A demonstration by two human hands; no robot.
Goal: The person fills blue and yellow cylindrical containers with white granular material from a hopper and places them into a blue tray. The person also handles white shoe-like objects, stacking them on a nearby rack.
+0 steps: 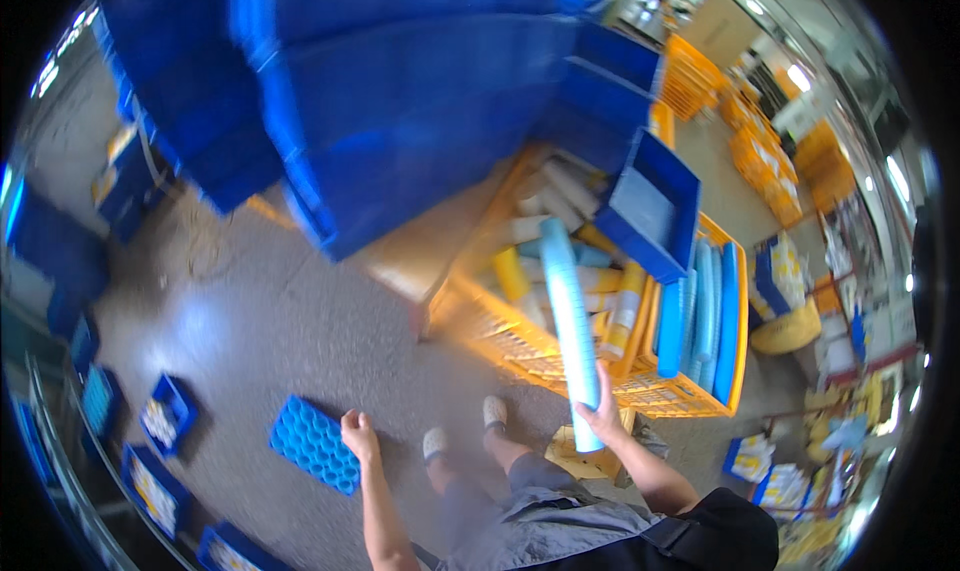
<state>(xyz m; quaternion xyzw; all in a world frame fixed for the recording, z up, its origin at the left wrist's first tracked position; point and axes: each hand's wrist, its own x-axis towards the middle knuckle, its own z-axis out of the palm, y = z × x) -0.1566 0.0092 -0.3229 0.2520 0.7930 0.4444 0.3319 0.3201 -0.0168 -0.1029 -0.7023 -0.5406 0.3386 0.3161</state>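
The right hand [604,413] has its fingers wrapped around the low end of a long, thin, light-blue stick with little ridges [568,311], and the stick points up and away, in front of a big yellow plastic crate with holes in its sides [520,354]. The left hand [360,437] is down low, at the right edge of a flat, bright-blue tray with rows of round cups [305,436]. Its fingers are bent, but I cannot tell if they grip the tray or just sit in front of it. The yellow crate is full of long rolls, some yellow, some white and some blue. At its right end, more long blue pieces [705,311] stand side by side. An open blue plastic box [640,243] sits tilted on top of the crate. Past it rises a tall pile of big, dark-blue plastic boxes [400,101], a bit blurry. Small blue boxes [186,411] with pale things inside are on the gray floor [280,311] at the left.
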